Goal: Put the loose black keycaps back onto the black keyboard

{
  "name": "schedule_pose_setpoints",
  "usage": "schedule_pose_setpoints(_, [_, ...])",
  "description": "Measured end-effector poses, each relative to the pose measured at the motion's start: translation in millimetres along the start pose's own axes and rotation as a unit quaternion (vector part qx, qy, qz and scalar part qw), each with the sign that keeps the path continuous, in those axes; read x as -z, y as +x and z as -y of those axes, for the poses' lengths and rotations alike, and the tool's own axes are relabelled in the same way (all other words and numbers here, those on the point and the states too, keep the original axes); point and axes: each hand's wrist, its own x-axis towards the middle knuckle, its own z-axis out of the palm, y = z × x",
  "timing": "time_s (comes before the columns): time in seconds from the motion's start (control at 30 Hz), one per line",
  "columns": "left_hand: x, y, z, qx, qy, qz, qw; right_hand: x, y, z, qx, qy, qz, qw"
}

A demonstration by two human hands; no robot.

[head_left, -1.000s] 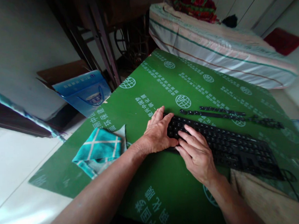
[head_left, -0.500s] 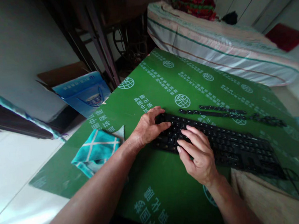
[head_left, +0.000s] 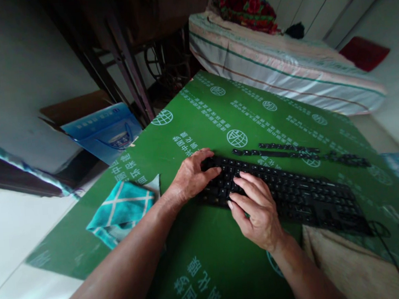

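A black keyboard [head_left: 312, 201] lies at a slant on the green table, some spots at its left end looking bare of keycaps, though too dark to be sure. My left hand [head_left: 192, 175] grips its left end, thumb over the keys and fingers at the far edge. Bent over the keys beside it is my right hand [head_left: 254, 209], its fingers apart and fingertips touching the left part of the keyboard. Nothing shows between those fingers. Behind the keyboard, loose black keycaps [head_left: 288, 146] lie in rows, with a jumbled pile of keycaps [head_left: 347, 158] at their right end.
A folded turquoise cloth [head_left: 123, 209] rests on the green table [head_left: 196, 108] beside my left forearm. At front right lie a beige cloth [head_left: 350, 259] and the keyboard's cable [head_left: 393, 256]. A blue box [head_left: 107, 131] stands past the left edge; a bed [head_left: 282, 66] stands behind.
The whole view has shifted slightly, so the table and hands appear a little further left. Both hands keep nearly the same places on the keyboard.
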Motion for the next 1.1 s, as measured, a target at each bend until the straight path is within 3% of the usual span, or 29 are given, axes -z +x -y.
schedule_pose_setpoints(0.4, [6.6,2.6,-2.6,0.02,0.031,0.003,0.999,-1.0,6.6,4.2,-0.048,0.031,-0.042,0.997])
schedule_pose_setpoints(0.57, [7.9,3.5,-3.9,0.041,0.038,0.009,0.998,10.8,15.4,-9.1,-0.079,0.011,-0.063,0.995])
schedule_pose_setpoints(0.77, [7.4,3.3,-3.0,0.04,0.023,0.002,0.999,35.2,36.5,-68.4,-0.105,-0.069,-0.043,0.991])
schedule_pose_setpoints(0.93, [7.8,3.1,-4.5,0.043,0.028,0.0,0.999,41.1,62.8,-130.2,-0.086,-0.135,0.065,0.985])
schedule_pose_setpoints(1.1, [8.4,3.5,-2.7,0.038,0.03,-0.004,0.999,31.9,84.8,-164.0,-0.089,-0.16,0.151,0.972])
